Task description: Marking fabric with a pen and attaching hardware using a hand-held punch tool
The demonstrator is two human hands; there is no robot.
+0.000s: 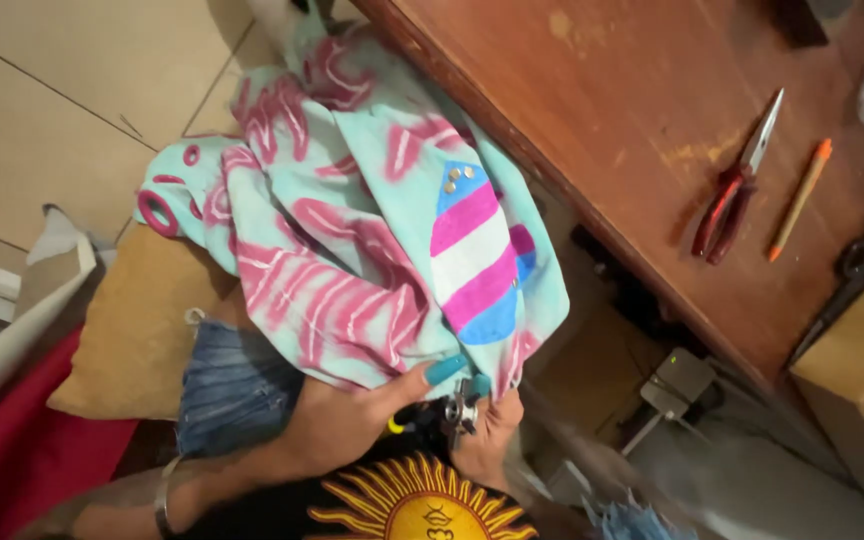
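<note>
A light turquoise garment (pixel 352 230) with pink painted marks lies bunched on my lap. A blue, pink and white striped patch (pixel 474 258) with small metal studs is sewn on it. My left hand (pixel 352 420) pinches the garment's lower edge with thumb and fingers. My right hand (pixel 487 435) is beside it at the same edge, closed around a small metal tool (pixel 462 412). A bracelet sits on my left wrist.
A brown wooden table (pixel 652 130) stands to the right, bearing red-handled pliers (pixel 737 185) and an orange pen (pixel 800 200). A tan cushion (pixel 132 330) and red fabric (pixel 22 450) lie at the left on a tiled floor. A wooden box (pixel 852 360) stands at the right.
</note>
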